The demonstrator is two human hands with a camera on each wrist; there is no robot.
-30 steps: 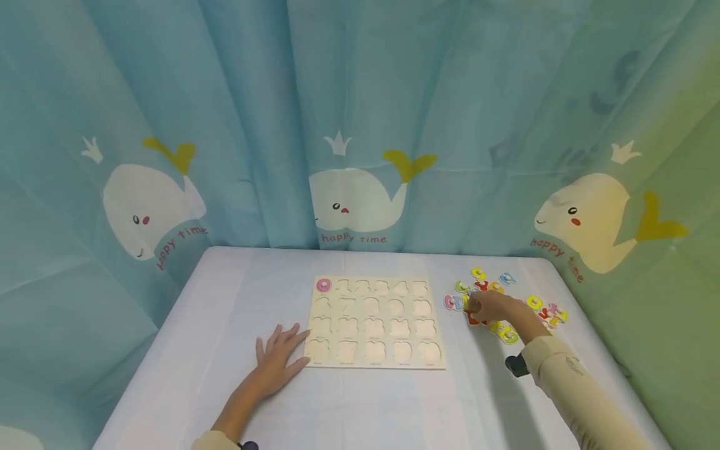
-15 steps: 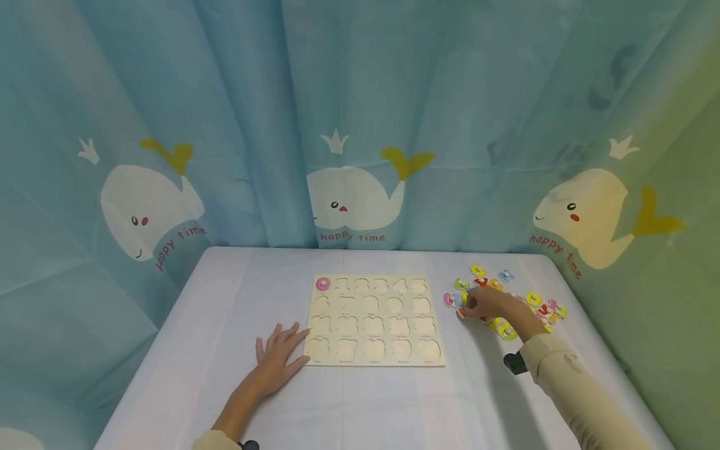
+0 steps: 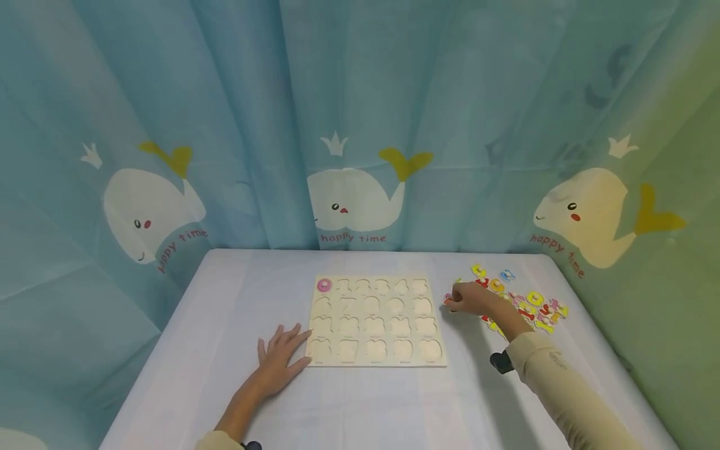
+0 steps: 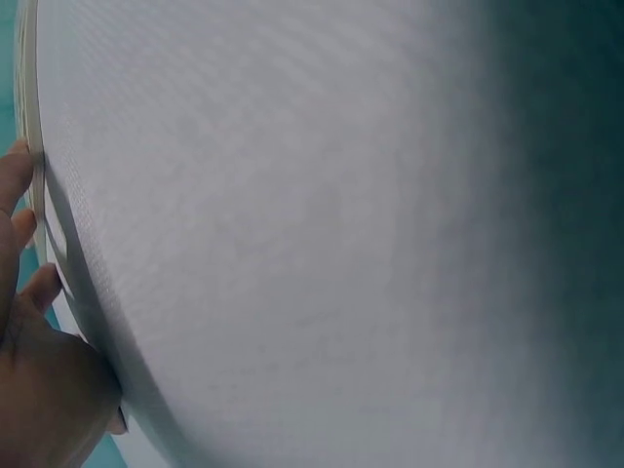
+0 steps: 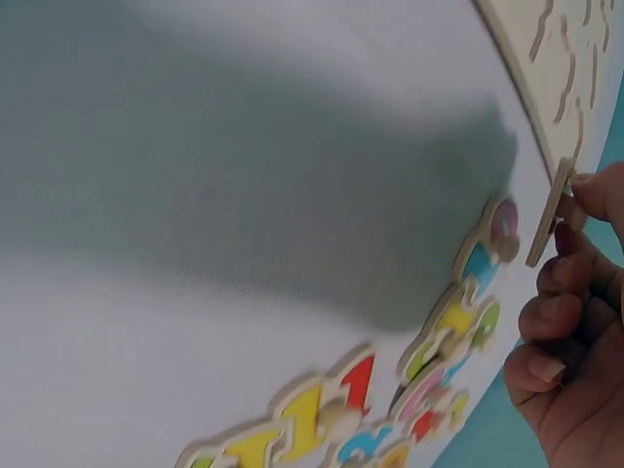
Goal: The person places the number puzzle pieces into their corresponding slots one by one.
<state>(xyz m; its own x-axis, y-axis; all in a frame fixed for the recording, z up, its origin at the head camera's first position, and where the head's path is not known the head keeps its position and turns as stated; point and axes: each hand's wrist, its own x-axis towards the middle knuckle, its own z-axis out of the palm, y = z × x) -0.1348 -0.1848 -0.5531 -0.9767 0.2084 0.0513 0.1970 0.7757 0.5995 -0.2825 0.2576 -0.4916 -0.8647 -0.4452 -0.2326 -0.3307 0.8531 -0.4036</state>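
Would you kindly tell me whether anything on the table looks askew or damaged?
Nothing stands out: the board lies flat, its pink piece sits in its recess, and the loose pieces are merely jumbled.

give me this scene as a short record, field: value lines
left hand: fingertips at the left edge of the wooden puzzle board
right hand: pinches a wooden puzzle piece, number not readable
filled recess: top left, pink zero piece
loose pieces: knobbed number pieces, right of the board
backdrop: whale-print curtain
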